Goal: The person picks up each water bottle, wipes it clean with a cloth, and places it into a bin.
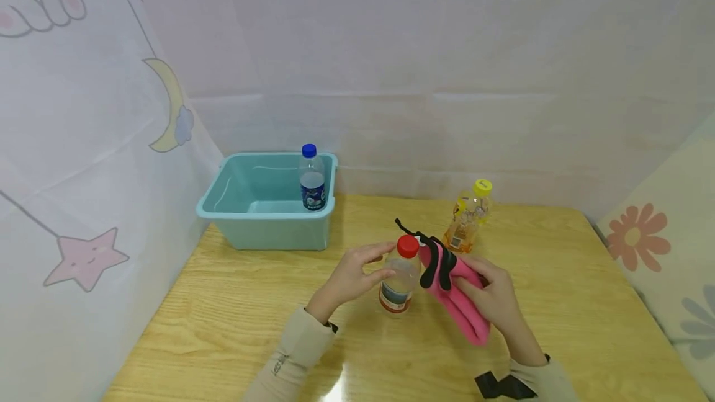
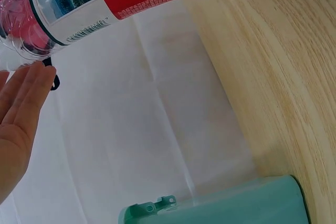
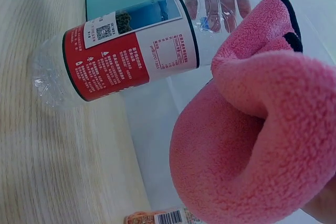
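Note:
A clear plastic bottle with a red cap and a red-and-white label stands on the table. My left hand is at its upper part, thumb in front and fingers behind; in the left wrist view the fingers look fairly straight against the neck. A folded pink fleece cloth with black trim and a black loop is in my right hand, gripped between thumb and fingers. The cloth's upper end lies against or right beside the bottle's neck. In the right wrist view the cloth hides most of the right hand.
A light teal basin stands at the back left, with a blue-capped bottle upright inside it. Behind the cloth is a yellow-capped bottle with some orange on it. A white printed curtain hangs behind the wooden table.

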Tool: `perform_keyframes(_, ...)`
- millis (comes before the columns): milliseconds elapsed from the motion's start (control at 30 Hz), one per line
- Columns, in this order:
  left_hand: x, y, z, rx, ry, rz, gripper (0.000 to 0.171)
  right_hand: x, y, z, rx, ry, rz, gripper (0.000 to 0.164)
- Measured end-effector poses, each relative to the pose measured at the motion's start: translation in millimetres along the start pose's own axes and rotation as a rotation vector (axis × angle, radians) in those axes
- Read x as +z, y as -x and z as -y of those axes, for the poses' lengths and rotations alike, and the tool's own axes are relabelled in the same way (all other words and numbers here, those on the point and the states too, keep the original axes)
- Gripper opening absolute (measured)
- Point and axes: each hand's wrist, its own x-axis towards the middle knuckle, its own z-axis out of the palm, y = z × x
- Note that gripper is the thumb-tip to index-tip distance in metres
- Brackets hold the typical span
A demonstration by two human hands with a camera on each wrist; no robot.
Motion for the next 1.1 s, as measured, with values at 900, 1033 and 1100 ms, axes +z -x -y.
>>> perform_keyframes(900,6.0,2.8,0.3,-0.009,0.107,-0.028,0.052,11,-14,45,-0.155,-0.017,0.035,0.034)
perform_keyframes(1033,5.9,2.6,-1.1,-0.031,0.122,-0.029,0.052,12,-15,46,-0.167,-0.012,0.050,0.032)
perform_keyframes(1100,5.8,2.6,-1.7,-0.042,0.125,-0.031,0.051,13,-16,45,-0.170,-0.007,0.057,0.031)
